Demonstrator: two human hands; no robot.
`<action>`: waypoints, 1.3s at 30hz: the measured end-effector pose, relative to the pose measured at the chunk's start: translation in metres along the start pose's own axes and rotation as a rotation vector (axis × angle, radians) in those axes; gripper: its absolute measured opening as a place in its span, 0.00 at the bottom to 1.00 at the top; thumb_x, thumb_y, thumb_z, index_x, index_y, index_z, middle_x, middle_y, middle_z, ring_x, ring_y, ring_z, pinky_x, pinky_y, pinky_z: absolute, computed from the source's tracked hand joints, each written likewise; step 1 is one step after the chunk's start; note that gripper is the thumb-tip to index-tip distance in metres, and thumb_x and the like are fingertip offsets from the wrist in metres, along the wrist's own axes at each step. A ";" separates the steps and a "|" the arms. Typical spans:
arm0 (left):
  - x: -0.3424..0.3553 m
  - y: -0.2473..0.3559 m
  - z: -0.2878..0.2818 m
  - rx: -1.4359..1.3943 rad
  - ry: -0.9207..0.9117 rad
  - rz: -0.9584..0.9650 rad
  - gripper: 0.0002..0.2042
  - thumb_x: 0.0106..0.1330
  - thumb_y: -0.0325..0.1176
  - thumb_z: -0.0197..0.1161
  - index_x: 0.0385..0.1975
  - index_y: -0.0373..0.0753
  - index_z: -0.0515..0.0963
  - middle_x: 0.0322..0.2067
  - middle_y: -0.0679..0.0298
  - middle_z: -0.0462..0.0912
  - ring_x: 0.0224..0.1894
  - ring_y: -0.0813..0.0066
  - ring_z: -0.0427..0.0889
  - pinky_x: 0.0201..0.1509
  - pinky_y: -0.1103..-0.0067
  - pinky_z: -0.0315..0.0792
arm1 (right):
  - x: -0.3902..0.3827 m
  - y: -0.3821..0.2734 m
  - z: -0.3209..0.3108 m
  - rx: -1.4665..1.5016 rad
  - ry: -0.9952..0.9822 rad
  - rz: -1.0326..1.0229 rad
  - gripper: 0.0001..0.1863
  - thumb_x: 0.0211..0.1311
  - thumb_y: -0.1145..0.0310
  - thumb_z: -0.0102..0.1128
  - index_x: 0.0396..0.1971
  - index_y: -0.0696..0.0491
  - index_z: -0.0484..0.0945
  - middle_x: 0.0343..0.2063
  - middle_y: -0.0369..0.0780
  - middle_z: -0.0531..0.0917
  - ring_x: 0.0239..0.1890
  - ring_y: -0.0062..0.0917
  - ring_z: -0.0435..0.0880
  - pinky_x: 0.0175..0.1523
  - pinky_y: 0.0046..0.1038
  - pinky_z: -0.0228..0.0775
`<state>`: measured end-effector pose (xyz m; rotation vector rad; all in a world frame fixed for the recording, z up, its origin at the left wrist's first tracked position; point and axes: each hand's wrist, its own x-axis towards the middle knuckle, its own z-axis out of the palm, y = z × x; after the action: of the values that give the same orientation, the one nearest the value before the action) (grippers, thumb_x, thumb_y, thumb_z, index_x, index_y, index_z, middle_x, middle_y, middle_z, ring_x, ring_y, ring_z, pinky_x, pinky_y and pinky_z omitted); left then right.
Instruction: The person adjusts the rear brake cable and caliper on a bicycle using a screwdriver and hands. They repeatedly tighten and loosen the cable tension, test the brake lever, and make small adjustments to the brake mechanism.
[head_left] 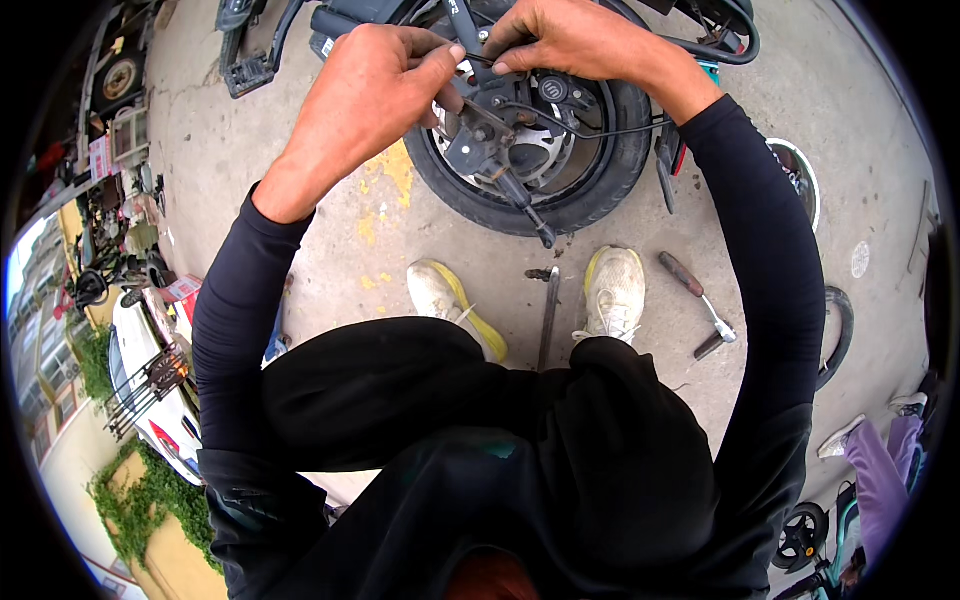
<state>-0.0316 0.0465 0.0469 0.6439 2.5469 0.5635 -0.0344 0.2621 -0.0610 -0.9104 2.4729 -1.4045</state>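
My left hand [385,85] and my right hand [560,40] come together above the wheel [620,150] of a small two-wheeled vehicle. Between the fingertips is a thin dark piece [480,58], too small to identify, with both hands pinching at it. Just below my left fingers, a worn metal bracket [485,130] sits over the hub. A dark shaft with a bolted end [520,200] sticks out from it toward me. A black cable [590,132] runs across the wheel to the right.
On the concrete between my shoes lies a metal bar [549,315]. To the right is a ratchet wrench [700,295] with a brown handle. Farther right are a white bucket [812,190], a black rubber ring [843,335] and a person in purple trousers [880,470]. A pedal [250,75] juts out at upper left.
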 end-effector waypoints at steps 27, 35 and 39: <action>0.002 -0.008 -0.013 0.312 -0.351 0.108 0.13 0.78 0.32 0.56 0.53 0.32 0.78 0.33 0.53 0.87 0.35 0.64 0.88 0.38 0.71 0.79 | -0.014 -0.004 0.041 -0.462 0.268 -0.111 0.11 0.62 0.62 0.69 0.41 0.50 0.88 0.32 0.42 0.86 0.39 0.40 0.86 0.46 0.42 0.77; 0.000 -0.007 -0.018 0.823 -0.206 0.528 0.12 0.69 0.24 0.59 0.50 0.31 0.77 0.36 0.52 0.85 0.36 0.54 0.85 0.40 0.67 0.79 | -0.027 0.020 0.046 -0.376 0.350 -0.113 0.12 0.63 0.61 0.71 0.42 0.51 0.88 0.34 0.41 0.87 0.40 0.37 0.87 0.47 0.39 0.78; 0.019 -0.002 -0.022 1.290 -0.186 0.884 0.19 0.64 0.26 0.65 0.56 0.35 0.75 0.55 0.56 0.82 0.51 0.62 0.86 0.50 0.73 0.83 | -0.034 0.029 0.044 -0.015 0.295 0.038 0.13 0.68 0.64 0.68 0.48 0.52 0.88 0.40 0.41 0.89 0.42 0.32 0.88 0.49 0.34 0.80</action>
<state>-0.0584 0.0484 0.0582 2.1104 2.0436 -0.9979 -0.0013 0.2607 -0.1143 -0.6976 2.6948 -1.6125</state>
